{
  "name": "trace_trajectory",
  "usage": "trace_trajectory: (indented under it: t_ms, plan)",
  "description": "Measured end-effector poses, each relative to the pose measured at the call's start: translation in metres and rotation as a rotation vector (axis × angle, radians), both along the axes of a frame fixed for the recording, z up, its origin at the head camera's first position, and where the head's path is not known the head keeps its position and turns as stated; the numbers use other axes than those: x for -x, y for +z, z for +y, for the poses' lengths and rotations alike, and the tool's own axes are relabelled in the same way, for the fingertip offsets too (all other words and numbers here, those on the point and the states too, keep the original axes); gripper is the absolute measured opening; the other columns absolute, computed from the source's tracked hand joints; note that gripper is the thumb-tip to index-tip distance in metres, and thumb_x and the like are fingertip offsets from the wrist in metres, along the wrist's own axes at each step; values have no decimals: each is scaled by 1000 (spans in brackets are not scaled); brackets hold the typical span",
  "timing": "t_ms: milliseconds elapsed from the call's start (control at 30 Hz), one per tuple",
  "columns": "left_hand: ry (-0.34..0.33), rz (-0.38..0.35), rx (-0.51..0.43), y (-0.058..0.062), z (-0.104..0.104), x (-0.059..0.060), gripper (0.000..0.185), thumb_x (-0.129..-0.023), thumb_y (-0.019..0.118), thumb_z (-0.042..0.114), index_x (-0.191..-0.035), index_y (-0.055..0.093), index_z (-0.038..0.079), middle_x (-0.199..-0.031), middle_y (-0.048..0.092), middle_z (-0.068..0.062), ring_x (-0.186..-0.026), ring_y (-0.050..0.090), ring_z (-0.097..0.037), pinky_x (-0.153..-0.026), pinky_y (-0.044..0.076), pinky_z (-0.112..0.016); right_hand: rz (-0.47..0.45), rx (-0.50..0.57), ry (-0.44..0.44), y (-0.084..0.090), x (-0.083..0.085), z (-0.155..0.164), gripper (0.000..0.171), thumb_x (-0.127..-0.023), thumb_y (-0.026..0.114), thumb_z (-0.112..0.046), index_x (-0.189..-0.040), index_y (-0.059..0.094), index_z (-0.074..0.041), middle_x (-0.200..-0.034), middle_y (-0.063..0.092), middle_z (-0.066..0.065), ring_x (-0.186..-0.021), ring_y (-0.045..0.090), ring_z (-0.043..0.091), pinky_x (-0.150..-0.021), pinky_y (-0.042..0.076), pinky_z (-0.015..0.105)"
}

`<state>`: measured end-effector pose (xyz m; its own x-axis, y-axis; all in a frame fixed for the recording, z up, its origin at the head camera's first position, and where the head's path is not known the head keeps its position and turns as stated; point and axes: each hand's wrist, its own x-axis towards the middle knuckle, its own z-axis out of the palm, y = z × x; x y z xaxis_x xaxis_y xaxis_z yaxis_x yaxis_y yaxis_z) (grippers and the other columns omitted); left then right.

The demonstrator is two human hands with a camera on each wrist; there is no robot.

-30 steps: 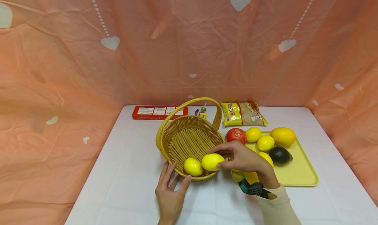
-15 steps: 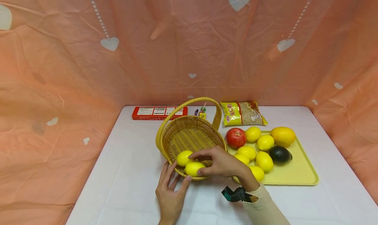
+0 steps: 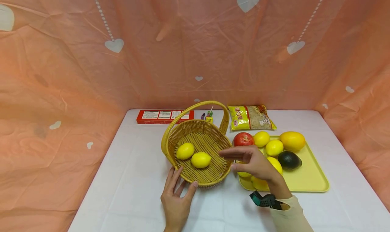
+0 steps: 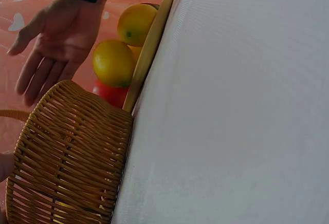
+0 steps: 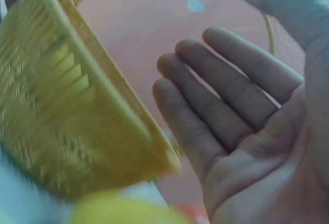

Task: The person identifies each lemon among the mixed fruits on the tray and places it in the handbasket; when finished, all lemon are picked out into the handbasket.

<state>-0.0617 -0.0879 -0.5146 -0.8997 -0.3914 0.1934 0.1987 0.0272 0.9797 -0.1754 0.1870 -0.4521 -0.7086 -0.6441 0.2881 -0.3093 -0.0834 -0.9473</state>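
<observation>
Two lemons, the left one [image 3: 185, 151] and the right one [image 3: 201, 160], lie side by side in the round wicker basket [image 3: 213, 177] in the head view. My left hand [image 3: 176, 203] holds the basket's near left rim, thumb and a fingertip on the edge. Over the basket's right edge hovers my right hand [image 3: 253, 162], fingers straight and nothing in it. The right wrist view shows that bare palm [image 5: 257, 167] beside the basket wall [image 5: 61, 116]. Right of the basket is a yellow tray [image 3: 310, 167] with several lemons [image 3: 274, 147], partly hidden by the right hand.
The tray also bears a mango [image 3: 292, 141], a dark avocado [image 3: 289, 160] and, at its far left corner, a red pomegranate [image 3: 243, 139]. Behind the basket lie a red box [image 3: 152, 117], small candies [image 3: 209, 118] and a yellow food bag [image 3: 252, 117].
My right hand carried a lemon into the basket, let it go and drew back right. Both lemons now sit farther inside, away from the near rim. The left hand has stayed put.
</observation>
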Motion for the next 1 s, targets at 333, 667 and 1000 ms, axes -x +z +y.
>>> trace_trajectory:
  t_ms: [333, 667, 1000]
  plan:
    - [-2, -6, 12, -2, 0, -1, 69, -86, 92, -2, -149, 64, -4, -170, 39, -26, -148, 53, -39, -106, 60, -25, -41, 19, -201, -14, -30, 81, 42, -100, 59, 21, -142, 59, 19, -142, 75, 4, -130, 73, 18, -109, 61, 28]
    - [-3, -3, -5, -2, -1, 0, 69, -86, 92, -2, -149, 64, -3, -171, 38, -27, -148, 54, -31, -107, 60, -24, -58, -54, -396, -18, -55, 135, 42, -102, 57, 21, -144, 57, 20, -141, 76, 2, -127, 74, 12, -103, 62, 22]
    - [-3, 0, -3, -1, 0, 0, 68, -86, 91, -3, -149, 64, -4, -170, 38, -28, -147, 55, -27, -106, 60, -24, 12, -370, -587, -21, -59, 145, 44, -102, 75, 1, -145, 66, 6, -138, 75, -15, -125, 67, -8, -98, 59, 10]
